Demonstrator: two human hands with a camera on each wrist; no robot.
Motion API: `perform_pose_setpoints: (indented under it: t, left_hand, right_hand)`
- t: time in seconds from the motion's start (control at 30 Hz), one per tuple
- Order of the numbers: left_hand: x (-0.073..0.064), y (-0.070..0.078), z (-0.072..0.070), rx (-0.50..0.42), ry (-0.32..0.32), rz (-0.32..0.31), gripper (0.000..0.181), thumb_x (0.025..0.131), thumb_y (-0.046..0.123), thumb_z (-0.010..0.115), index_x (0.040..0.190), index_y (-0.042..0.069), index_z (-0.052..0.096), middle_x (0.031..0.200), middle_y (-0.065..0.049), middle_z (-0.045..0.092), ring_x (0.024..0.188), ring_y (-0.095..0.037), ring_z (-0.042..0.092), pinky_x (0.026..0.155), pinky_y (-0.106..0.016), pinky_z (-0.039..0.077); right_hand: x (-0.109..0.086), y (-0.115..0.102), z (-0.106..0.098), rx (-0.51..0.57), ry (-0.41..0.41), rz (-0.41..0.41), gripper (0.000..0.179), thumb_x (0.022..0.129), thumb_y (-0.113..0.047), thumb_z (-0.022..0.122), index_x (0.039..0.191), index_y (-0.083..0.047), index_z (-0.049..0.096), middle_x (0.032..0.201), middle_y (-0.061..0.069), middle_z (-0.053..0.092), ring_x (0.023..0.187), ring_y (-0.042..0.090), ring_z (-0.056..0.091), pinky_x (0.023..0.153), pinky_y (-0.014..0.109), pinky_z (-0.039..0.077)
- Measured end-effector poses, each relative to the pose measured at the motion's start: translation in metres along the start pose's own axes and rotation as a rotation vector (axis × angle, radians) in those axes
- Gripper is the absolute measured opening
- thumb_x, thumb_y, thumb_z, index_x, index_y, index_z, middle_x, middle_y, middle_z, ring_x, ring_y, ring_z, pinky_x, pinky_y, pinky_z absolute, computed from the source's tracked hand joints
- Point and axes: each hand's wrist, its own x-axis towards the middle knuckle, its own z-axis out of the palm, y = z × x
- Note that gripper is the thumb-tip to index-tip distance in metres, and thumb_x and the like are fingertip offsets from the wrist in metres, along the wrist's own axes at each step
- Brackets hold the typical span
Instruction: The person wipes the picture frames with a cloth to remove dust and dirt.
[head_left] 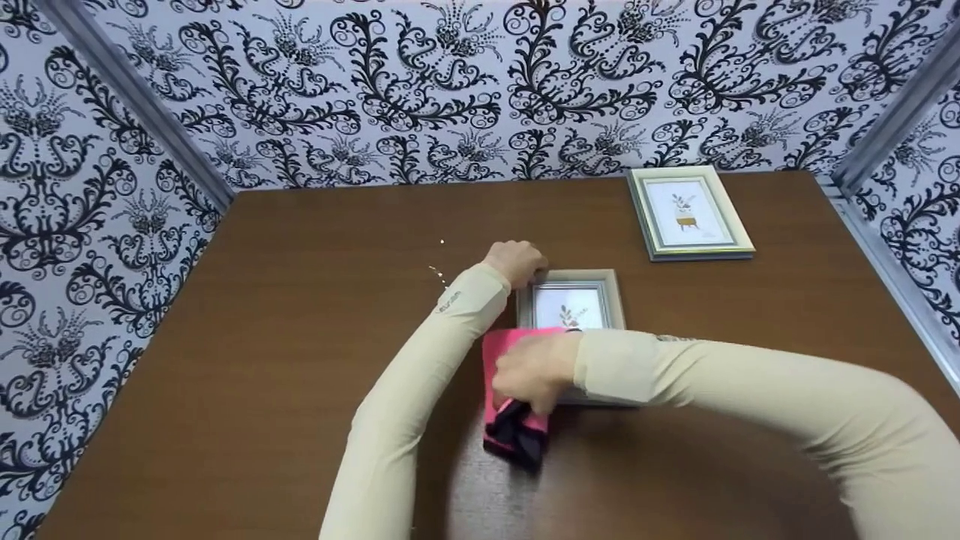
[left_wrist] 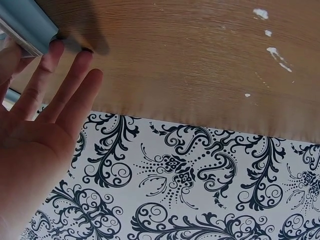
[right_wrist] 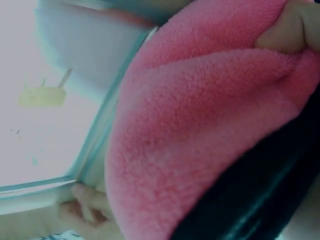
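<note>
A picture frame (head_left: 614,300) with a plant print lies flat on the brown table. At its far left corner my left hand (head_left: 516,262) holds the edge. The left wrist view has the thumb and fingers of that hand (left_wrist: 45,115) about the frame's corner (left_wrist: 31,22). My right hand (head_left: 534,371) grips a pink and black cloth (head_left: 499,345) over the near left part of the frame, hiding some of the print. Seen from the right wrist, the fluffy pink cloth (right_wrist: 165,125) is bunched beside the glass, pinched by a fingertip (right_wrist: 285,37).
A second picture frame (head_left: 686,206), seemingly stacked on another, lies at the back right of the table (head_left: 337,247). Small white bits (head_left: 436,272) are scattered left of the left wrist. Patterned walls (head_left: 450,82) with metal edge posts enclose the table.
</note>
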Motion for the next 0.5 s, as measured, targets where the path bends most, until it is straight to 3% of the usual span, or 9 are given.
perform_pose_setpoints:
  t: [0.1,0.27,0.5]
  left_hand:
    - [0.000,0.002,0.000,0.015,-0.004,0.000,0.019,0.090,0.012,0.062,0.105,0.020,0.071,0.114,-0.004,0.067,0.098,-0.031,0.064,0.076,-0.045,0.055]
    - [0.002,0.003,0.000,0.031,-0.002,-0.001,0.018,0.090,0.014,0.063,0.104,0.021,0.071,0.112,-0.005,0.067,0.097,-0.030,0.064,0.076,-0.044,0.055]
    - [0.002,0.002,0.001,0.011,-0.003,-0.016,0.019,0.090,0.019,0.064,0.105,0.026,0.073,0.111,-0.003,0.068,0.098,-0.028,0.064,0.077,-0.044,0.055]
  right_hand:
    - [-0.001,0.005,0.000,0.004,0.009,-0.018,0.017,0.076,-0.025,0.079,0.084,-0.020,0.065,0.065,-0.008,0.054,0.060,0.011,0.050,0.054,0.024,0.043]
    - [0.001,0.029,0.001,0.076,0.077,0.019,0.014,0.075,-0.016,0.076,0.082,-0.017,0.065,0.066,-0.006,0.057,0.061,0.013,0.052,0.058,0.029,0.047]
    - [0.001,0.051,0.006,-0.087,0.218,0.043,0.016,0.072,-0.020,0.077,0.083,-0.019,0.067,0.074,0.002,0.064,0.064,0.021,0.059,0.056,0.038,0.050]
